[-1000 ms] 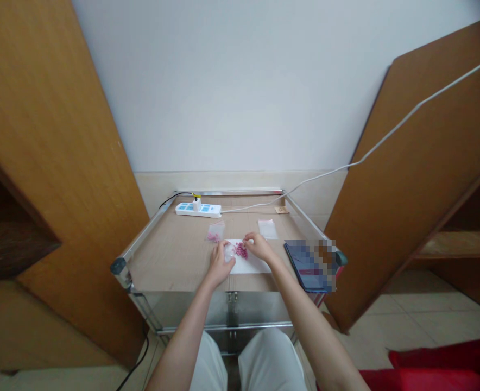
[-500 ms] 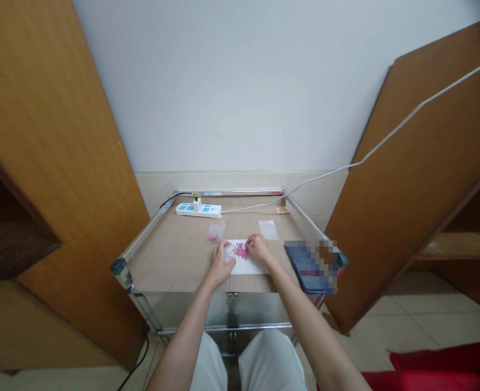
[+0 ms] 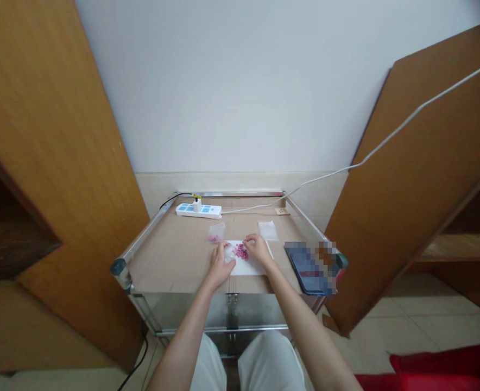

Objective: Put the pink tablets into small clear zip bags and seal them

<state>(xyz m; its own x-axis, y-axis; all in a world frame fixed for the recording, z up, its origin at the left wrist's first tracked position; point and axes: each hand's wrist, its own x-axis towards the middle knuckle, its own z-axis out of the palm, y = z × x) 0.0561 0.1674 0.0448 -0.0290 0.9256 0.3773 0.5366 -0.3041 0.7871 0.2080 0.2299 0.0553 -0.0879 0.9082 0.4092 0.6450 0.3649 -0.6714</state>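
A clear plastic bag (image 3: 230, 251) is in my left hand (image 3: 221, 265), its fingers and thumb closed on the bag's edge at the left side of a white sheet (image 3: 246, 267). Loose pink beads (image 3: 241, 251) lie clustered on the sheet, right beside the bag. Over the right edge of the beads, my right hand (image 3: 258, 250) has thumb and fingertips pinched together; whatever is between them is too small to make out. Behind my left hand rests a small clear bag with pink beads (image 3: 214, 238). Another translucent bag (image 3: 268, 230) lies flat beyond my right hand.
A dark tablet (image 3: 307, 269), partly blurred, lies at the right edge of the cardboard-covered table (image 3: 166, 260). At the back left is a white power strip (image 3: 199, 210) with a plug, its cable (image 3: 319, 177) running right. A small brown card (image 3: 282, 211) lies at the back right.
My right hand's fingertips have shifted slightly left and up over the beads. My left hand stays in place with the bag.
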